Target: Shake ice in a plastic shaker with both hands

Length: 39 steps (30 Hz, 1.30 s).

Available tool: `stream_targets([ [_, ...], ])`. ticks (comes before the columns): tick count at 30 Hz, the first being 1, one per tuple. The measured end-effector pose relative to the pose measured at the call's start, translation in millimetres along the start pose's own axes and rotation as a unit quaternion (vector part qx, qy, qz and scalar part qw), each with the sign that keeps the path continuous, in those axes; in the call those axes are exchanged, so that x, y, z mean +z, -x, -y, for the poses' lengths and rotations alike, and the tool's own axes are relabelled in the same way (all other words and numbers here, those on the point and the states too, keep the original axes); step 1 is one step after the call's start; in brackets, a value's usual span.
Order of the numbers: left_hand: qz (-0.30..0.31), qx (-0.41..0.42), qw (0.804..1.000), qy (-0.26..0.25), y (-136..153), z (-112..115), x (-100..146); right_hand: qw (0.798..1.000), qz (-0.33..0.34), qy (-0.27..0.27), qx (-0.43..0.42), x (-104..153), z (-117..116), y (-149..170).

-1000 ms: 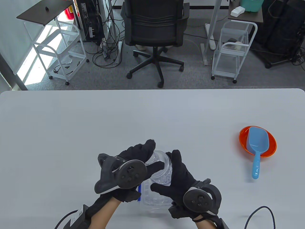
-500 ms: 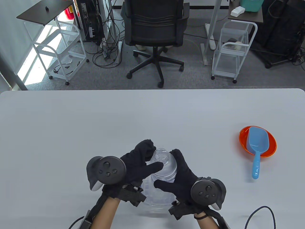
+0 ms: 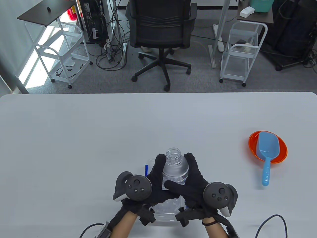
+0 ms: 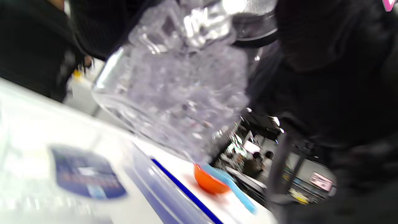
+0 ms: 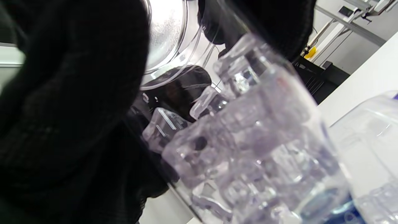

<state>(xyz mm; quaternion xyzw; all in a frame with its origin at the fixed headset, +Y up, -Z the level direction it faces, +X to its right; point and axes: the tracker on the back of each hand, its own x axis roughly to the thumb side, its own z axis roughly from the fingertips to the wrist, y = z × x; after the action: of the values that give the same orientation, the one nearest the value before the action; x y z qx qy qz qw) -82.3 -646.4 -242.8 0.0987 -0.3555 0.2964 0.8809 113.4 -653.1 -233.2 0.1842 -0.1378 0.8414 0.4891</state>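
Note:
A clear plastic shaker with a capped neck stands upright between both hands above the near middle of the table. My left hand grips its left side and my right hand grips its right side, thumb across the front. In the left wrist view the shaker is full of ice cubes and held off the table. The right wrist view shows the same ice-filled shaker close up, with black glove on its left.
A clear plastic ice container with a blue-edged lid lies under my hands at the near edge. An orange bowl holding a blue scoop sits at the right. The white table stretches away to the left and far side.
The shaker has swung from tilted with its cap toward the camera to upright. Both hands shifted right and nearer, and my left hand closed in around the body.

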Motion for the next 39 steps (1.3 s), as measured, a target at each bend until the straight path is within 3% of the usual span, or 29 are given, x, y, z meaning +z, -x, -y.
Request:
stream_targets([
  [3, -0.018, 0.012, 0.998, -0.053, -1.6, -2.5, 7.4, 0.995, -0.015, -0.015, -0.093, -1.2, -6.3, 0.7],
  [7, -0.034, 0.067, 0.993, -0.093, 5.3, -2.1, 13.1, 0.996, -0.015, -0.013, -0.084, -1.7, -8.9, 1.5],
  [12, -0.049, 0.061, 0.989, -0.124, 7.7, -4.5, 15.8, 0.984, -0.051, -0.006, -0.168, -1.5, -12.2, 17.6],
  [15, -0.049, 0.094, 0.987, -0.12, 10.3, -3.1, 16.7, 0.976, -0.049, 0.001, -0.212, -2.8, -15.8, 19.8],
  [17, -0.046, 0.084, 0.989, -0.116, 11.6, -3.2, 16.3, 0.983, -0.039, -0.014, -0.177, -3.8, -14.7, 18.1],
  [19, -0.052, 0.094, 0.987, -0.118, 11.2, -2.7, 15.4, 0.982, -0.044, -0.051, -0.174, -4.9, -16.5, 17.7],
  [21, -0.061, 0.086, 0.988, -0.115, 11.6, -1.9, 13.8, 0.968, -0.067, -0.101, -0.221, -6.6, -19.2, 22.4],
  [24, -0.066, 0.08, 0.987, -0.123, 11.3, -5.3, 7.1, 0.966, -0.069, -0.099, -0.227, -14.7, -15.0, 21.8],
  [26, -0.065, 0.07, 0.985, -0.142, 8.2, -14.4, -3.1, 0.971, -0.051, -0.087, -0.219, -28.4, -5.7, 12.3],
  [31, -0.039, 0.06, 0.98, -0.185, -8.2, -70.4, -42.7, 0.986, -0.024, -0.063, -0.152, -67.0, 25.6, -45.3],
  [34, -0.044, 0.074, 0.986, -0.145, -16.0, -85.2, -49.6, 0.989, -0.002, -0.049, -0.14, -69.4, 32.8, -61.1],
  [39, -0.074, -0.002, 0.992, -0.102, -5.1, -63.3, -54.1, 0.99, -0.041, -0.008, -0.136, -71.2, 11.4, -26.3],
])
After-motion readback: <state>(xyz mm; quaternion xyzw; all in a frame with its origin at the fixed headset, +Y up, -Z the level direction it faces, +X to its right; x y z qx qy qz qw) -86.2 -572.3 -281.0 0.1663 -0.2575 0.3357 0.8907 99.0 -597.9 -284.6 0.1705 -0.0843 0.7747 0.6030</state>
